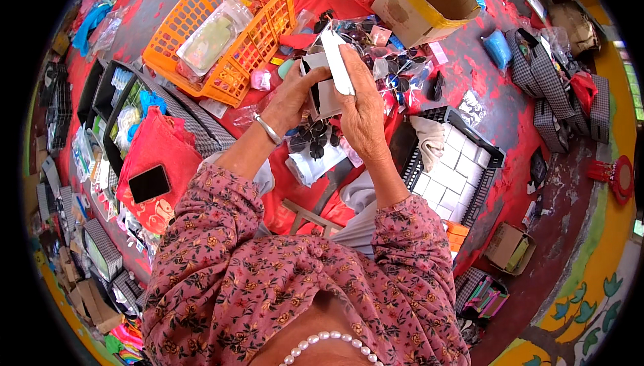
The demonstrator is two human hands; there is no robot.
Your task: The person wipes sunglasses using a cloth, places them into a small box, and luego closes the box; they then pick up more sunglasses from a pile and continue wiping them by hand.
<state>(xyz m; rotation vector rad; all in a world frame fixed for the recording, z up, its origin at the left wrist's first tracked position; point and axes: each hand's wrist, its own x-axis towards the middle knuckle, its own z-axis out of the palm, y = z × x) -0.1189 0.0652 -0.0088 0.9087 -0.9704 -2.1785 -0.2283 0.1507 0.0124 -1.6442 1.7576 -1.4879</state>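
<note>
Both my hands hold a small white carton box [327, 77] above the red floor. My left hand [292, 97], with a silver bangle at the wrist, grips the box's left side. My right hand [362, 108] grips its right side, with the open white flap standing up by the fingers. Below the box lies a heap of dark sunglasses [314, 139] beside clear plastic sleeves.
An orange plastic basket [258, 44] with a bagged item stands at the upper left. A black crate [493, 158] of white boxes sits to the right, a cardboard box [429, 0] at the top. A phone [149, 183] rests on red cloth at left.
</note>
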